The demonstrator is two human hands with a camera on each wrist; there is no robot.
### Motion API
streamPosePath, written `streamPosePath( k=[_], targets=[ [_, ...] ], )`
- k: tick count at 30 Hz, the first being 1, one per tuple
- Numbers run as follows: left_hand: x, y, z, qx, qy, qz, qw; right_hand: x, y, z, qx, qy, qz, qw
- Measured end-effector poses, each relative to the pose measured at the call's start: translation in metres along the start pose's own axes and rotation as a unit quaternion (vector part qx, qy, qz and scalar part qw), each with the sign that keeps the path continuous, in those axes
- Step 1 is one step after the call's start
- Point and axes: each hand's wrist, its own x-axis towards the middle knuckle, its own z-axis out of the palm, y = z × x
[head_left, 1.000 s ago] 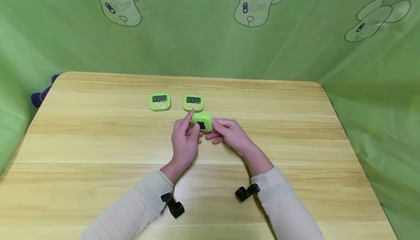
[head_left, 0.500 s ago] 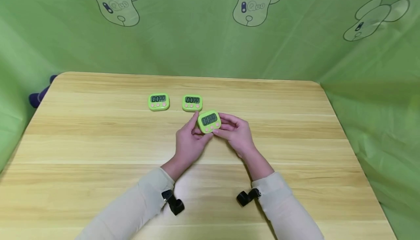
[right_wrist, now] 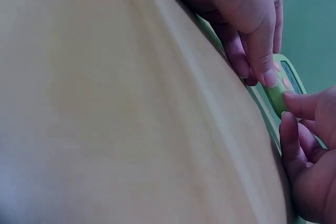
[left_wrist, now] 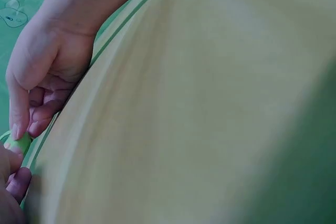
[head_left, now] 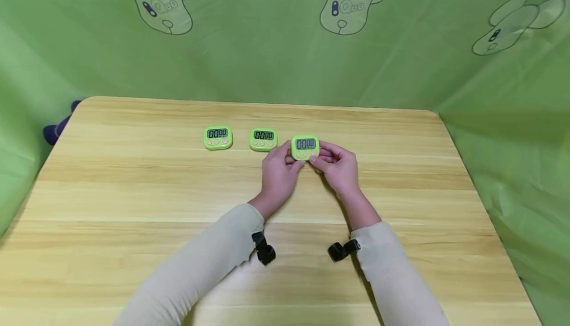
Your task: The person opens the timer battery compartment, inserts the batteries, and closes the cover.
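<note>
In the head view, a green digital timer (head_left: pixel 305 143) with a grey display and pink buttons is held upright between both hands, its face toward me. My left hand (head_left: pixel 278 175) pinches its left side, and my right hand (head_left: pixel 342 170) pinches the lower right corner, thumb on the front. The right wrist view has the timer's edge (right_wrist: pixel 274 95) between the thumbs. Fingers cover most of the timer (left_wrist: pixel 22 142) in the left wrist view. Just left of my left hand lies a second green timer (head_left: pixel 263 139), with a third timer (head_left: pixel 217 138) farther left.
A light wooden table (head_left: pixel 133 187) spans the area beneath the arms. Green curtains (head_left: pixel 267 69) printed with cartoon heads enclose the back and sides. A dark purple object (head_left: pixel 55 130) shows beyond the table's left edge. Black wrist cameras (head_left: pixel 264 252) are strapped to the sleeves.
The held timer turned from showing its back to showing its display. Both hands then carried it right and toward the back, level with the row of the other timers.
</note>
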Motion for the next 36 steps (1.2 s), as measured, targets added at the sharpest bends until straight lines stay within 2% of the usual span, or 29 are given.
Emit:
streamPosePath(
  k=[3,6,13,18,24,27,29,33,36],
  targets=[
    [0.006,0.001,0.005,0.052,0.01,0.007,0.9986,0.008,-0.001,-0.001,-0.009,0.005,0.008,0.9999],
    [0.012,0.003,0.006,0.104,0.006,0.003,0.9945,0.014,-0.003,0.001,-0.023,0.005,0.017,0.9996],
    [0.017,0.004,0.004,0.211,-0.03,-0.042,0.976,0.019,-0.005,0.007,-0.065,-0.002,0.025,0.9976],
    [0.018,0.005,0.004,0.227,-0.049,-0.058,0.9709,0.02,-0.005,0.009,-0.108,-0.002,0.016,0.9941],
    [0.019,0.002,0.005,0.239,-0.05,-0.055,0.9682,0.02,-0.006,0.01,-0.152,-0.012,0.023,0.988],
    [0.019,0.0,0.004,0.234,-0.047,-0.055,0.9697,0.021,-0.006,0.011,-0.157,-0.014,0.023,0.9872],
    [0.018,-0.002,0.003,0.212,-0.045,-0.053,0.9748,0.02,-0.006,0.012,-0.152,-0.012,0.025,0.988],
    [0.014,-0.003,-0.004,0.124,-0.04,-0.052,0.99,0.014,-0.008,0.014,-0.132,0.002,0.028,0.9908],
    [0.009,0.002,-0.013,0.063,-0.049,-0.055,0.9953,0.005,-0.011,0.015,-0.13,0.015,0.009,0.9914]
  ],
)
